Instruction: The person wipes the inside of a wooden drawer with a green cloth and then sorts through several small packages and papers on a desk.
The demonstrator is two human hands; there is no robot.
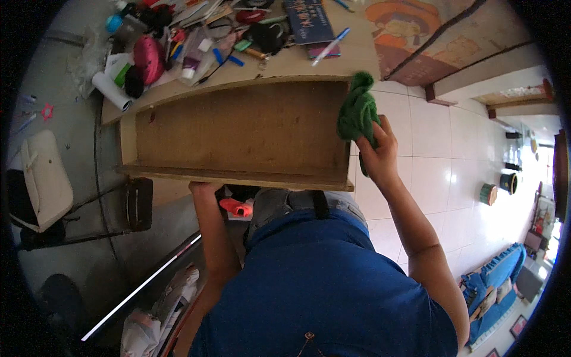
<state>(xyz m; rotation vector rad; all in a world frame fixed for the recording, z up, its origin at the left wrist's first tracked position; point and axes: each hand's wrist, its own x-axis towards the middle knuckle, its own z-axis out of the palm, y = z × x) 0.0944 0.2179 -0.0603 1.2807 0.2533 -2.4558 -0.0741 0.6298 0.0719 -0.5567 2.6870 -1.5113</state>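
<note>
A wooden drawer (232, 134) is pulled out in front of me, its brown bottom showing a few dark spots and a small reddish mark near the left end. My left hand (205, 187) is at the lower front edge of the drawer, gripping it from below, with the fingers mostly hidden. In my right hand (379, 149) is a bunched green cloth (359, 109), held over the drawer's right end wall. Part of the cloth hangs outside that wall.
Clutter covers the desktop (276, 67) behind the drawer: a pink case (148, 60), a dark booklet (308, 22), a pen (330, 46) and a white roll (111, 91). A cream bag (47, 178) lies left. Tiled floor (428, 178) stretches right.
</note>
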